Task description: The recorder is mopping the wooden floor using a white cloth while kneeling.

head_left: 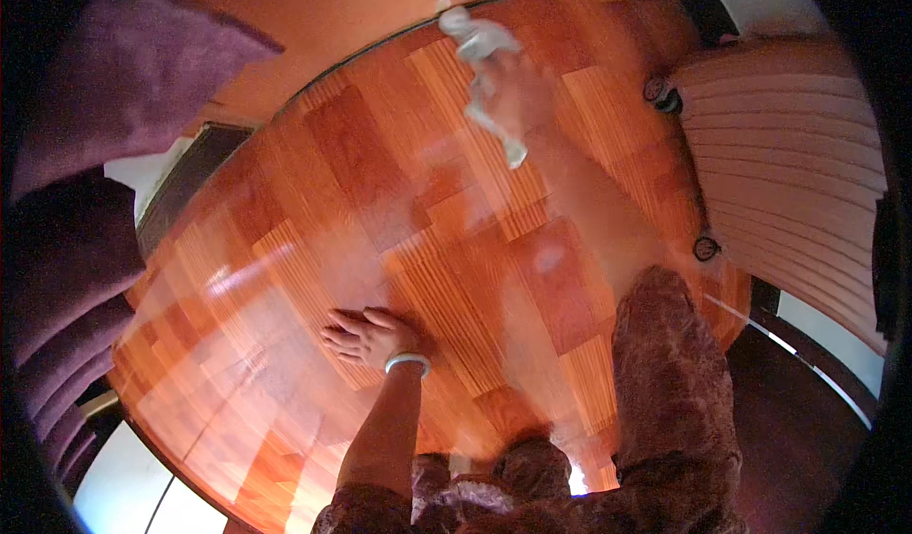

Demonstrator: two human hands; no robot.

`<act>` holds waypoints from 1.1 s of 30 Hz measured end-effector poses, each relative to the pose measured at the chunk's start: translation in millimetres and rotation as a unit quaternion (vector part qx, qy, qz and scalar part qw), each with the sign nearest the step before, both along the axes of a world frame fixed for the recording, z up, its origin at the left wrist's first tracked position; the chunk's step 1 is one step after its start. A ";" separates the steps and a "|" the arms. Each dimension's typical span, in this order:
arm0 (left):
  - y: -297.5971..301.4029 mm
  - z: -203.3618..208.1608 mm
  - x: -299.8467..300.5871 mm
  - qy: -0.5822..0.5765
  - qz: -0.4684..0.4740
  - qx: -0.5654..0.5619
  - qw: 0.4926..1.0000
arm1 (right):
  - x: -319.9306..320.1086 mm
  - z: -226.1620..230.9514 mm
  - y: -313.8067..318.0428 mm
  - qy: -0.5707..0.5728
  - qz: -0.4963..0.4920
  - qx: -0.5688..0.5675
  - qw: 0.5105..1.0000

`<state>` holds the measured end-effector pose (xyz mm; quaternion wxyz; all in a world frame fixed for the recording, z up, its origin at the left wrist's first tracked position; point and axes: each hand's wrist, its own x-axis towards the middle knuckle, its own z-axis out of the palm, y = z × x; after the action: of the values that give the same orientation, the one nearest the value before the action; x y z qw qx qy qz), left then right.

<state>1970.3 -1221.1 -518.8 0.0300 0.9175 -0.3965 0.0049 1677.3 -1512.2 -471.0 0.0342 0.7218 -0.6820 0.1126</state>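
A crumpled whitish-grey cloth (482, 42) lies against the wood-patterned floor (351, 144), near its far edge. My right hand (521, 95), smeared by motion, is on the cloth, with its ends sticking out beyond the fingers on both sides. The arm reaches far forward from a brown fuzzy sleeve. Closer to me, my left hand (372, 338) rests on the floor with fingers stretched out and holds nothing. A pale bracelet (407, 363) circles that wrist. My knees in brown fuzzy cloth show at the lower edge.
To the right stands a pinkish ribbed suitcase (779, 144) with small dark wheels (706, 248) by the floor. Purple fabric (71, 315) hangs along the left side. An orange-brown surface (332, 21) borders the floor's far edge, and a dark object (701, 7) sits at the far right.
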 end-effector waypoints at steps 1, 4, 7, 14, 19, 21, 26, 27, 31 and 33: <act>-0.5 0.7 -2.4 0.001 0.002 0.001 1.000 | -9.9 1.3 -11.5 0.012 -0.082 0.036 0.996; -3.4 6.5 -10.3 0.037 0.009 0.032 0.999 | -24.9 -10.0 -21.8 0.038 -0.147 0.010 0.988; -9.3 12.6 -9.7 0.041 0.020 0.037 0.998 | -13.8 -29.3 18.1 0.070 -0.013 -0.059 0.996; -8.1 12.8 -6.3 0.050 0.013 0.037 0.998 | -15.0 -1.9 -15.2 0.053 -0.093 0.008 0.994; -8.7 17.4 -11.1 0.044 0.016 0.026 0.999 | -28.4 -21.2 28.8 0.053 0.018 0.008 0.998; -5.8 15.6 -3.7 0.031 0.015 0.030 0.999 | -14.6 0.5 14.0 0.051 -0.009 0.044 0.998; -0.4 9.4 -1.0 0.021 0.002 0.041 0.999 | -6.3 0.0 -10.3 0.051 -0.113 0.106 0.987; -3.1 11.4 -3.9 0.015 0.003 0.037 0.999 | -6.1 -6.5 6.0 0.063 -0.073 0.079 0.992; -11.8 17.8 -10.3 0.022 0.013 0.034 0.999 | -21.6 -13.7 22.0 0.055 0.020 0.012 0.998; -7.4 10.0 -4.4 0.024 0.008 0.035 0.999 | -15.1 -6.2 0.1 0.058 -0.020 0.028 0.998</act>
<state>1966.0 -1228.4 -508.8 0.0073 0.9208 -0.3886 -0.0312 1662.3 -1512.2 -477.2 0.0559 0.7137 -0.6963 0.0509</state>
